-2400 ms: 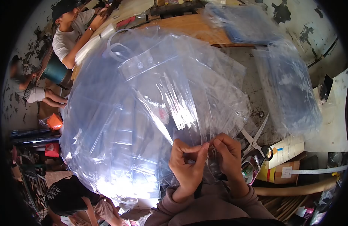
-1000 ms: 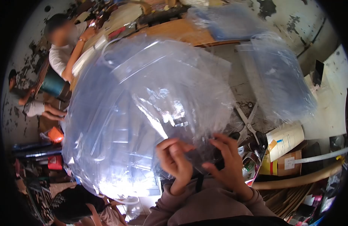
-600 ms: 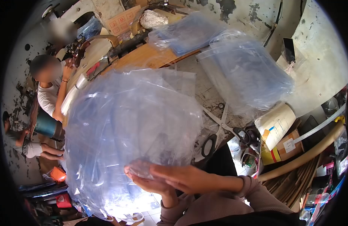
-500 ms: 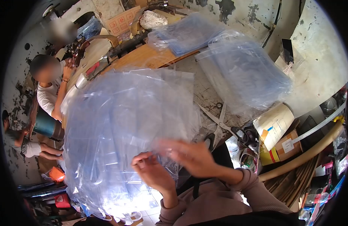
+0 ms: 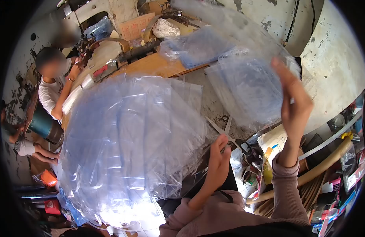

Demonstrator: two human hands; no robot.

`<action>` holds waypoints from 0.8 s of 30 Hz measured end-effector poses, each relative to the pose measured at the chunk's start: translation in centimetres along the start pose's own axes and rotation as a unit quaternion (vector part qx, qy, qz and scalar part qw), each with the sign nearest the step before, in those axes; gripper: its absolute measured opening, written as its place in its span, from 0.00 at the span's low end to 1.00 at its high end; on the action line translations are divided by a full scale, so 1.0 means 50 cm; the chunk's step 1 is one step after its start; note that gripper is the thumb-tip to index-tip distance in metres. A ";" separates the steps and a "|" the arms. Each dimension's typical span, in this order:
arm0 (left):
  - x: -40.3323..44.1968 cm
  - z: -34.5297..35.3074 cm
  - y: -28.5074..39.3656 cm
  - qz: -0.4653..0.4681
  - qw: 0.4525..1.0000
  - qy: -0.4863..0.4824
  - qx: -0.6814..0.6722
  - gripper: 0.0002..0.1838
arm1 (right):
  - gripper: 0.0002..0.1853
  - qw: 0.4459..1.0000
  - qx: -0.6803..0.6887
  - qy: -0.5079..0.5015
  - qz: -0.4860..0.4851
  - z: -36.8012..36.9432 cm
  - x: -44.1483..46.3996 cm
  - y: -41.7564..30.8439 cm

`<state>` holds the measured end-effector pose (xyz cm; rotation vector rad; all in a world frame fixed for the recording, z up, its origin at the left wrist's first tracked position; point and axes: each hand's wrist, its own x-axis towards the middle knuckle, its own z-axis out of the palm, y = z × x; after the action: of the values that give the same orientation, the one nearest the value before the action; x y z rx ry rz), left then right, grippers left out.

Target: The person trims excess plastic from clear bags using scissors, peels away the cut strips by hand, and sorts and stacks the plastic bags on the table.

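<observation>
A large fanned pile of clear plastic sheets (image 5: 131,130) fills the table in front of me. My right hand (image 5: 295,98) is raised at the right, its fingertips pinched on a clear plastic sheet (image 5: 245,27). That sheet is blurred and stretches up and leftward over the back of the table. My left hand (image 5: 218,164) is beside the pile's right edge, with fingers loosely bent and nothing visible in them. Just beyond it lie open scissors (image 5: 226,132), their handles partly hidden. A second stack of clear plastic (image 5: 249,91) lies below the raised sheet.
More plastic sheets (image 5: 202,45) lie on a wooden board (image 5: 151,63) at the back. A bundle of white cord (image 5: 166,28) is behind. Another person (image 5: 52,91) sits at the left. Paper (image 5: 273,142), a long tan tube (image 5: 309,173) and clutter are at the right.
Both hands were together over the pile. My right hand has swung up and right with a clear sheet; my left hand has moved right, off the pile.
</observation>
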<state>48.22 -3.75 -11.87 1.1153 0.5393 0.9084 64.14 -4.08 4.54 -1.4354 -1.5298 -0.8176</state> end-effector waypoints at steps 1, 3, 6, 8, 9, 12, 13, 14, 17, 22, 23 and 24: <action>0.029 0.015 -0.025 -0.045 0.996 0.012 -0.077 0.28 | 0.16 0.997 -0.039 -0.065 -0.024 0.002 -0.027 0.001; 0.093 0.049 -0.047 -0.066 0.986 0.054 -0.142 0.29 | 0.24 0.980 -0.004 -0.198 0.006 0.012 -0.090 -0.004; 0.146 0.088 0.006 -0.116 0.972 0.079 -0.190 0.30 | 0.34 0.930 0.057 -0.359 0.047 0.013 -0.173 0.006; 0.166 0.089 0.015 -0.108 0.988 0.039 -0.106 0.28 | 0.38 0.904 -0.026 -0.425 0.027 0.001 -0.197 0.029; 0.178 0.093 0.007 -0.110 0.987 0.040 -0.106 0.28 | 0.38 0.903 -0.026 -0.427 0.029 -0.005 -0.194 0.051; 0.217 0.122 -0.003 0.010 0.999 -0.040 -0.008 0.24 | 0.35 0.919 -0.093 -0.383 -0.019 -0.013 -0.169 0.128; 0.233 0.143 0.001 0.059 0.998 -0.031 0.001 0.23 | 0.32 0.948 -0.058 -0.313 -0.027 -0.011 -0.161 0.146; 0.251 0.160 0.012 0.109 0.994 -0.020 0.010 0.22 | 0.30 0.970 -0.022 -0.239 -0.037 -0.009 -0.152 0.164; 0.296 0.187 0.114 0.043 0.988 -0.149 -0.002 0.21 | 0.23 0.983 -0.088 -0.157 0.034 -0.033 -0.126 0.214; 0.366 0.141 0.050 0.201 0.885 -0.300 0.295 0.23 | 0.12 0.959 -0.197 0.107 0.175 -0.086 -0.010 0.312; 0.371 0.130 0.021 0.304 0.798 -0.302 0.423 0.24 | 0.11 0.958 -0.168 0.166 0.161 -0.103 -0.001 0.324; 0.373 0.126 -0.001 0.307 0.797 -0.303 0.423 0.24 | 0.10 0.955 -0.194 0.201 0.100 -0.119 -0.001 0.316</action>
<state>63.19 8.54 -8.37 2.3941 -0.0128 0.7721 80.65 -7.50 5.50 -1.5505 -0.9325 -1.2437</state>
